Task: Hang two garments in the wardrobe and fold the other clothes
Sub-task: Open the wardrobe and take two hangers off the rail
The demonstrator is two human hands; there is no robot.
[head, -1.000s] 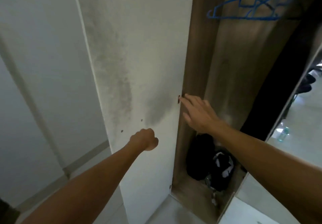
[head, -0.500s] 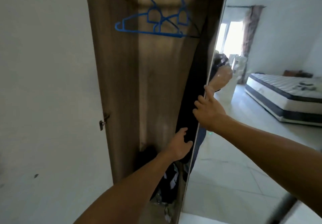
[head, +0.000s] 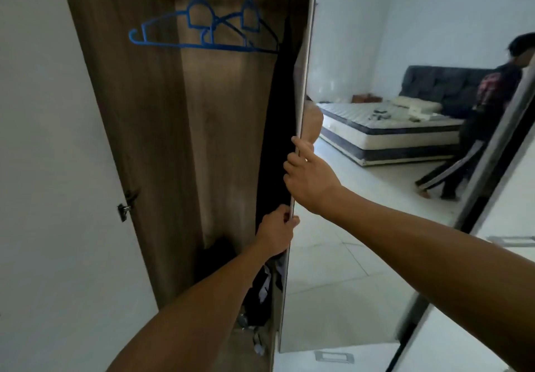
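A wooden wardrobe [head: 162,128] stands open in front of me. Two empty blue hangers [head: 208,28] hang from its rail at the top. My right hand [head: 307,177] grips the left edge of the mirrored door [head: 362,227], fingers curled round it. Just below, my left hand [head: 276,234] grips the same edge. A dark garment [head: 279,128] hangs inside against the door. Dark clothes [head: 257,293] lie heaped on the wardrobe floor.
A white door [head: 52,169] with a small metal latch [head: 124,211] stands open at the left. The mirror reflects a bed, a dark headboard, a tiled floor and a person. A white drawer front [head: 335,357] sits low at the right.
A second ago my right hand lay flat on the wardrobe's side and the left was a fist at the white door. Both hands moved right onto the mirrored door's edge, which has swung out.
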